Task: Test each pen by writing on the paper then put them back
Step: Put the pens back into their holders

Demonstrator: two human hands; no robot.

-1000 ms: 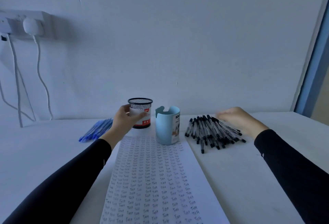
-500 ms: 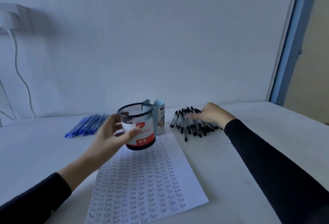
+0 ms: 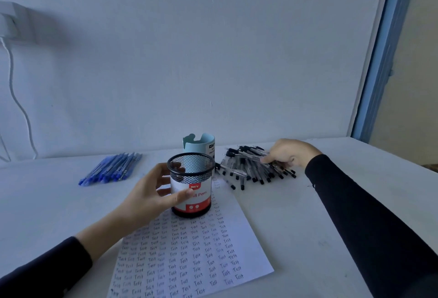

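Both curled: left hand [image 3: 147,193] grips cup [image 3: 191,180], right hand [image 3: 290,153] maybe pens [image 3: 248,171].

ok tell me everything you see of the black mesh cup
The mesh cup is a round black wire-mesh holder with solid rim and base and a white and red label showing "Pens". No pens show inside. It is upright over the paper, at its far end; resting or lifted, I cannot tell. The left hand grips it, thumb across the label, fingers behind. A pale blue cup stands behind it, black pens to its right.
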